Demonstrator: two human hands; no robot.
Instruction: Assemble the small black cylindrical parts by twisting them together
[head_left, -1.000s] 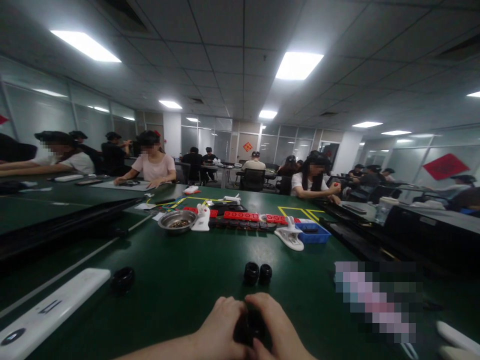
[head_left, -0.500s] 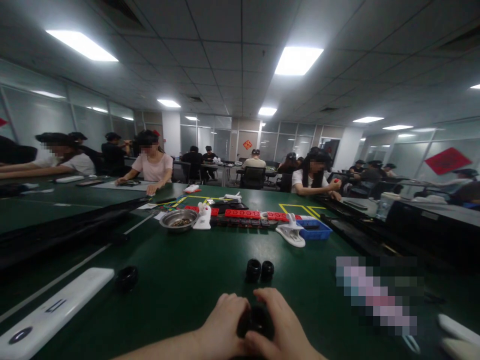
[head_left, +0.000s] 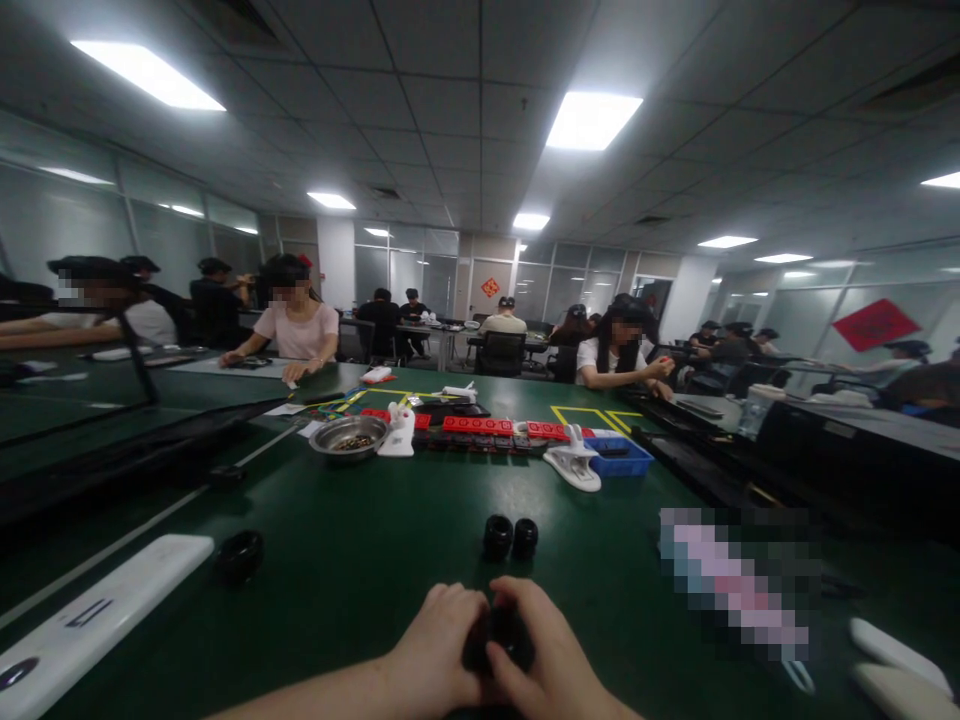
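A glossy black ring-shaped part (head_left: 511, 640) is held between my two hands at the near edge of the view. My left hand (head_left: 442, 640) grips it from the left, fingers curled round its side. From the right, my right hand (head_left: 551, 655) closes on it with the thumb in front and the fingers over the top. The hands hide much of the part. Just beyond them, two similar black ring-shaped parts (head_left: 498, 537) stand side by side on the green table (head_left: 360, 570). Another black ring-shaped part (head_left: 240, 555) sits off to the left.
A long white panel (head_left: 112, 620) lies at left. Farther back are a metal bowl (head_left: 349, 440) of small pieces, a row of red blocks (head_left: 480, 425), white clip-like stands (head_left: 574, 465) and a blue tray (head_left: 619, 457). Co-workers (head_left: 300, 325) sit across the table.
The view has shifted slightly, so everything on the table appears a little farther left. Both hands stay on the black part; the right thumb has moved a little across its front.
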